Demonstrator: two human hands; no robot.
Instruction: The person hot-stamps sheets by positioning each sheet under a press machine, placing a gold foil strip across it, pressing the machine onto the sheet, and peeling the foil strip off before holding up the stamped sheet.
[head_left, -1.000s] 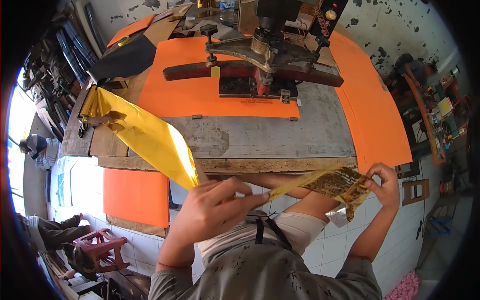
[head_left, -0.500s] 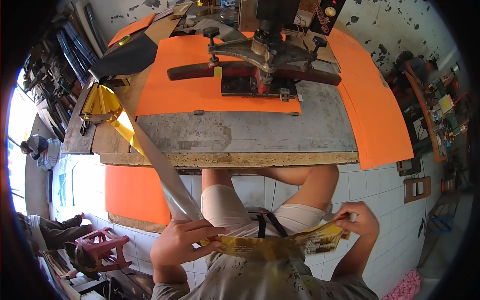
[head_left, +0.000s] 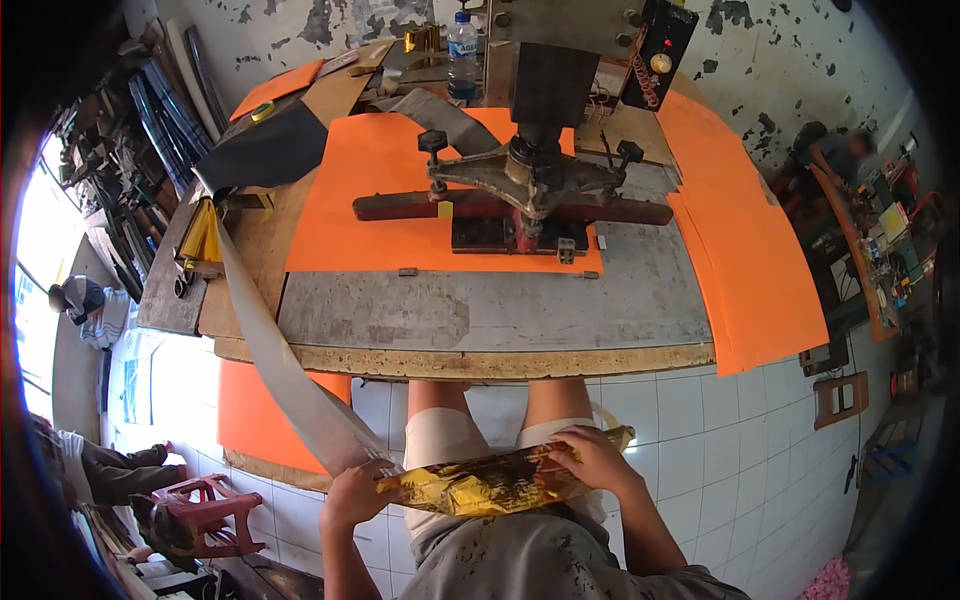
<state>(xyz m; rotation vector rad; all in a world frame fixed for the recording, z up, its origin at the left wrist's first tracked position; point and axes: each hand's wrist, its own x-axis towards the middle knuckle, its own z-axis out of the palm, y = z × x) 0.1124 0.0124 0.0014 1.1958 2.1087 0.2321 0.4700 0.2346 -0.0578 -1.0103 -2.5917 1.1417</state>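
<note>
Where the foil lies: the long, shiny gold foil strip (head_left: 465,490) spans both hands above the lap, its face broken by dark patches.
Left hand: the left hand (head_left: 357,492) is closed on the strip, thumb and fingers pinched together.
Right hand: the right hand (head_left: 592,462) holds the strip near its other end, fingers over the upper edge; the grip underneath is hidden.
Foil's feel: probably very light, limp and slippery, easily creased or torn; best held by the edges near each end, with light, even tension.
Pale ribbon: ahead of the left hand, a flat silvery-grey ribbon (head_left: 285,390), apparently the foil's reverse side, slants up to a folded gold foil bundle (head_left: 203,238).
Desk: beyond both hands stands the wood-edged desk with a worn grey metal top (head_left: 560,312).
Press: farther ahead, between the hands' lines, a black-and-red metal press head (head_left: 535,185) stands over a flat bright-orange sheet (head_left: 345,215).
Orange stack: beyond the right hand and to its right, loose orange sheets (head_left: 755,275) overhang the desk's edge.
</note>
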